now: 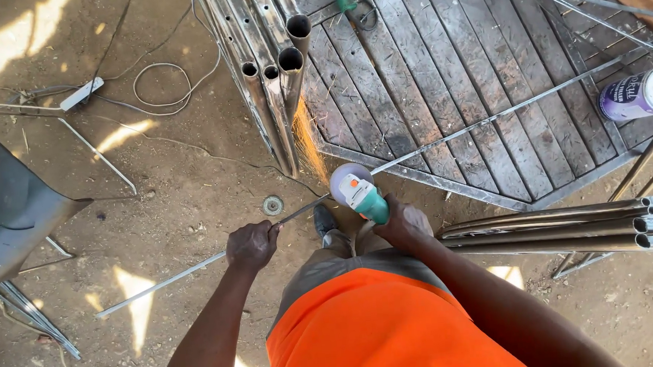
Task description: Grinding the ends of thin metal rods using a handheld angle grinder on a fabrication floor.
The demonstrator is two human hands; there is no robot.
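You have one view only, from the camera on your head, so no second view overlaps it. It looks almost straight down your front: your orange shirt fills the bottom middle, and both forearms run up from the lower edge to your left hand and right hand near the centre. The dirt ground lies well below the lens. The top of the frame reaches the metal gate ahead of you.
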